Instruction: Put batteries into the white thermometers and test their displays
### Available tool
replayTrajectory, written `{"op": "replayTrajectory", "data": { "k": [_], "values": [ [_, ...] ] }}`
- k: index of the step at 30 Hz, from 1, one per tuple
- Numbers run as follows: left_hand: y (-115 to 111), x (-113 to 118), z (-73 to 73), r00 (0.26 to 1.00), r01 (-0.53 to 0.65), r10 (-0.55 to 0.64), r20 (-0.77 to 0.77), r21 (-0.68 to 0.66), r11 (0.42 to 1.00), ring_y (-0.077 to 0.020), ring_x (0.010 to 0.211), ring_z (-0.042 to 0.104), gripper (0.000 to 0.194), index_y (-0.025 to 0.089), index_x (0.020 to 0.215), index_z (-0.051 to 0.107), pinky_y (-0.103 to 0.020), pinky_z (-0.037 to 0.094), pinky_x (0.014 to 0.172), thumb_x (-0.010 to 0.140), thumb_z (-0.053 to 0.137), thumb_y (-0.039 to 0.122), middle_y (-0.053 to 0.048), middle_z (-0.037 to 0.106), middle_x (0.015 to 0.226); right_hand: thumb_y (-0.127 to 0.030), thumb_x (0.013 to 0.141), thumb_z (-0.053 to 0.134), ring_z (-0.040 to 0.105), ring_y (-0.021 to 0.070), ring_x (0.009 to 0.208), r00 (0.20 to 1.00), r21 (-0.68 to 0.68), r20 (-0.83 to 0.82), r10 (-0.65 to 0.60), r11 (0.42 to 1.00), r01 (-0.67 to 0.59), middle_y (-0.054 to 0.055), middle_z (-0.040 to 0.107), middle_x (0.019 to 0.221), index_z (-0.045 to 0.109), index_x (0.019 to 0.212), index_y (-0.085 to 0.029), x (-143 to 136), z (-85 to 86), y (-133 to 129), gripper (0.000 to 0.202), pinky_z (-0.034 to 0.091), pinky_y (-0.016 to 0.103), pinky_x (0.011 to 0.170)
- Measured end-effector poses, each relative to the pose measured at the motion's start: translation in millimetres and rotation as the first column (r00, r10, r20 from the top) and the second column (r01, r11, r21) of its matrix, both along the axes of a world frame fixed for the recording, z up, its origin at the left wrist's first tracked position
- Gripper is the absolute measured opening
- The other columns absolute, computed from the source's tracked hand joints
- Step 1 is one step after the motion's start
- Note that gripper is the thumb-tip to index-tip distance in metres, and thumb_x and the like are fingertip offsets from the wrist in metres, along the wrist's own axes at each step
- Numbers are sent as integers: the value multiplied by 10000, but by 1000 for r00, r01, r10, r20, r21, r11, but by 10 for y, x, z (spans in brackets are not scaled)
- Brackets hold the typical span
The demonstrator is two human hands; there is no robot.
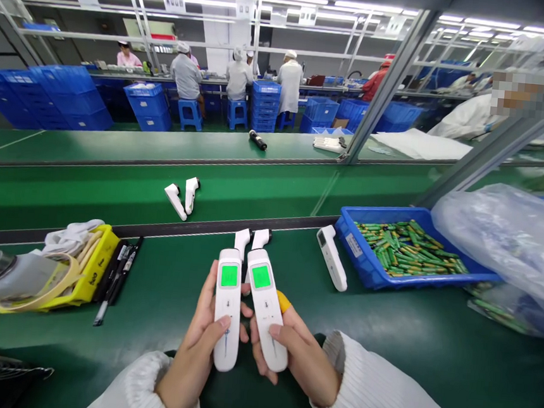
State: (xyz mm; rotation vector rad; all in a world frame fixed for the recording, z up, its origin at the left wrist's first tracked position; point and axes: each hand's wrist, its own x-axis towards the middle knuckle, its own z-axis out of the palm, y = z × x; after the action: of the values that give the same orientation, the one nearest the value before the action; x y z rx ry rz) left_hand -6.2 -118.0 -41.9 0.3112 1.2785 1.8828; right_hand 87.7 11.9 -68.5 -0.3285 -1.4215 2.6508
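Observation:
My left hand (200, 344) is closed round a white infrared thermometer (229, 305), its thumb lying on the front below the lit green screen. A second white infrared thermometer (267, 311), also with a green screen, is in my right hand (304, 353), the thumb on its lower front. The two are held side by side, screens facing me. A yellow cover (283, 301) shows on one right fingertip. Just beyond them, two more white thermometers (260, 238) lie on the green table, partly hidden. Another thermometer (332, 258) rests to the right beside the battery tray.
A blue tray (371, 277) of green batteries stands at right, with plastic bags (502, 237) beside it. At left are a yellow box (97, 271), black markers (118, 276) and a bottle (18, 277). Two thermometers (181, 199) lie on the green belt (86, 197). Co-workers sit and stand beyond.

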Motion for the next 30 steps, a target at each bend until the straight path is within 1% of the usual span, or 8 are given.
{"op": "replayTrajectory", "data": {
  "k": [3,6,8,13,18,21,25,30],
  "values": [
    [13,0,11,993,-107,106,-60,-11,994,-172,987,593,733,438,1446,158,-280,486,865,872,603,337,-8,559,1252,-455,874,579,541,64,480,999,76,-22,42,996,-40,5,588,734,497,1002,-142,1,-18,-26,348,434,192,486],
    [9,6,-26,997,8,-6,-77,24,1000,-160,652,634,845,472,1445,-11,-318,554,619,873,600,353,-13,657,1038,-497,886,552,565,79,523,999,178,-11,46,983,-43,28,590,753,524,958,-120,9,-38,-58,384,459,211,521],
    [2,1,-73,992,41,-36,-117,38,998,-166,598,631,914,455,1445,-61,-326,557,558,852,628,352,-27,661,1026,-525,879,545,562,94,522,999,248,28,34,968,-39,30,585,740,532,969,-120,21,-64,-83,415,448,201,468],
    [-14,-31,-170,951,-110,98,-292,-25,994,-223,1165,549,911,422,1446,115,-267,521,879,779,721,286,-27,353,1484,-577,871,512,446,72,419,987,477,154,-51,878,-29,-20,513,594,577,946,-121,57,-100,-112,466,338,176,374],
    [-20,-29,-183,953,-160,149,-265,-18,987,-232,1156,563,924,403,1446,158,-268,530,860,746,748,286,-38,438,1430,-548,837,573,378,88,522,987,626,123,-101,780,1,-21,428,552,577,650,-129,67,-70,-88,459,286,219,472],
    [-16,-19,-183,964,-164,149,-219,-48,985,-251,1135,575,920,385,1450,182,-288,542,837,734,754,309,-55,476,1398,-584,773,623,323,79,514,979,546,199,-54,836,-65,-32,393,541,556,636,-123,61,-78,-112,485,239,228,475],
    [-1,-3,-172,960,-195,176,-216,-72,978,-268,1165,553,914,378,1449,209,-299,538,847,720,760,334,-57,467,1409,-637,678,679,400,101,588,975,329,219,-29,943,-46,-9,460,633,541,752,-121,26,-66,-194,539,326,233,546],
    [12,5,-156,956,-226,204,-213,-84,970,-268,1175,545,915,366,1448,228,-294,532,855,708,766,348,-56,454,1421,-633,718,637,414,121,629,981,346,189,-34,938,-35,11,476,677,558,797,-109,30,-91,-232,537,360,263,595]
  ]
}}
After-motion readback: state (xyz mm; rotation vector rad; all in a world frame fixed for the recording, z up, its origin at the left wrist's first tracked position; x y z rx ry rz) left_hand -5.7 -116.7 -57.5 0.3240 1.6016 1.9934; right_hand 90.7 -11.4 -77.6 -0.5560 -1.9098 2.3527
